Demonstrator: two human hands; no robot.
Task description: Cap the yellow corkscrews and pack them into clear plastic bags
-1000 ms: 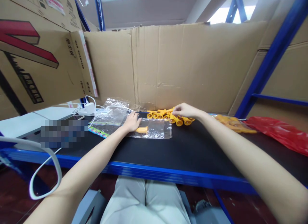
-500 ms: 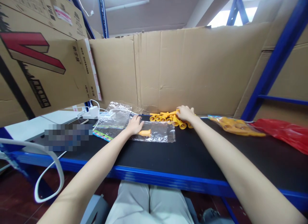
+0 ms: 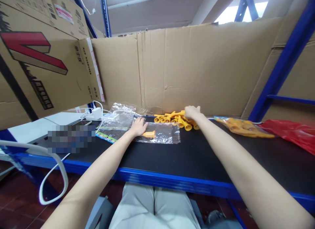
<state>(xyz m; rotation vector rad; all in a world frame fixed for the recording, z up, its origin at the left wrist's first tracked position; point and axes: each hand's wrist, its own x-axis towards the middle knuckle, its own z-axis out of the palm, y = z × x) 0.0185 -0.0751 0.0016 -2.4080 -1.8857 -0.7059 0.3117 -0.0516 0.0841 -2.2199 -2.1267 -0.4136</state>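
My left hand (image 3: 139, 126) rests with its fingers on the left end of a clear plastic bag (image 3: 163, 137) that lies flat on the black shelf top (image 3: 187, 156). One orange plastic piece (image 3: 149, 134) sits inside the bag next to that hand. My right hand (image 3: 192, 112) lies over the right part of a pile of orange plastic pieces (image 3: 172, 119) against the cardboard wall, fingers curled down into the pile. What those fingers hold is hidden.
More clear bags (image 3: 115, 120) and a white charger with cable (image 3: 96, 113) lie at the left. A filled bag of orange pieces (image 3: 242, 127) and a red plastic bag (image 3: 292, 134) lie at the right. Cardboard sheets (image 3: 197, 68) wall the back. A carton (image 3: 36, 58) overhangs the left.
My right hand moved from the front of the orange pile to its back right part. My left hand stayed on the bag.
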